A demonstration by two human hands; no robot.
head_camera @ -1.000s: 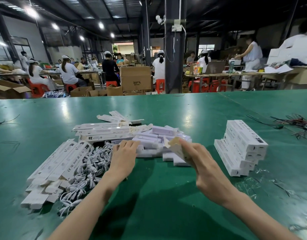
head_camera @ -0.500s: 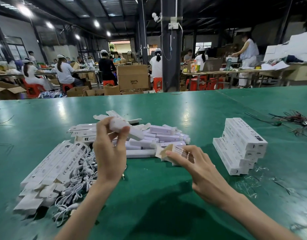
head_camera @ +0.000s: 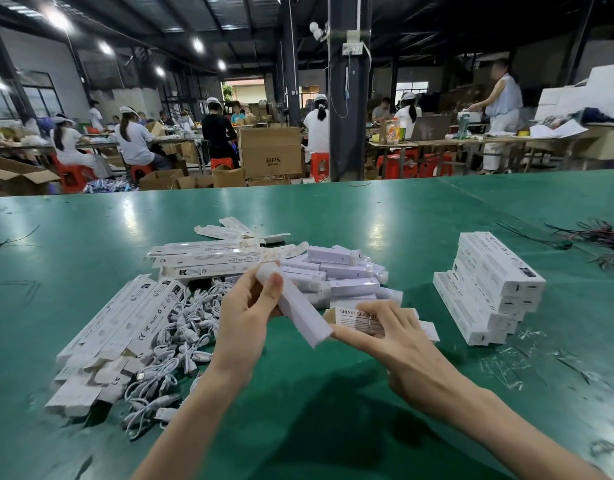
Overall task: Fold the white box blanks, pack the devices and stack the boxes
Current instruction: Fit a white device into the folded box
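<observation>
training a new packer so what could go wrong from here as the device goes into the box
1. The device in the left hand meets the box held by the right hand at an angle; its end could snag the open flap and crease it.
2. The stack of packed boxes sits staggered to the right of the right arm; a careless sweep may topple it.
</observation>
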